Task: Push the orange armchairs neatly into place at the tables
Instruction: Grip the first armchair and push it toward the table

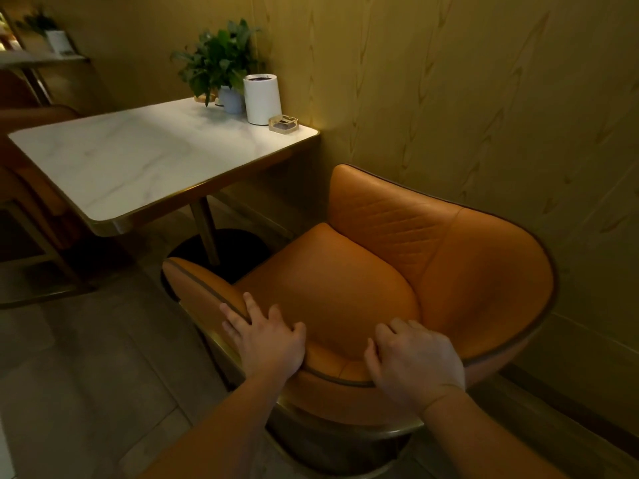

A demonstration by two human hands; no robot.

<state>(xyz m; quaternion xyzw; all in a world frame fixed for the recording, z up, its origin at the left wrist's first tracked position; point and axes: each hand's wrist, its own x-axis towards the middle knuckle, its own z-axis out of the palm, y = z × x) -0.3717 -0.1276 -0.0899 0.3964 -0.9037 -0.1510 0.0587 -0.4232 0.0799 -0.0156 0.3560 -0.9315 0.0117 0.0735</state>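
Left hand (268, 340) and right hand (415, 361) rested on the armchair (380, 271) rim.
Left fingers (248, 302) spread, right fingers (383, 331) curled over it; the table (138, 157) lay far-left.

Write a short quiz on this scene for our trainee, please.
1. True or false: the left hand and the right hand both rest on the orange armchair rim.
2. What stands beside the potted plant on the table? A white canister; B red kettle; C plates.
3. Is the orange armchair tucked under the table yet?
Key: 1 true; 2 A; 3 no, it stands apart.
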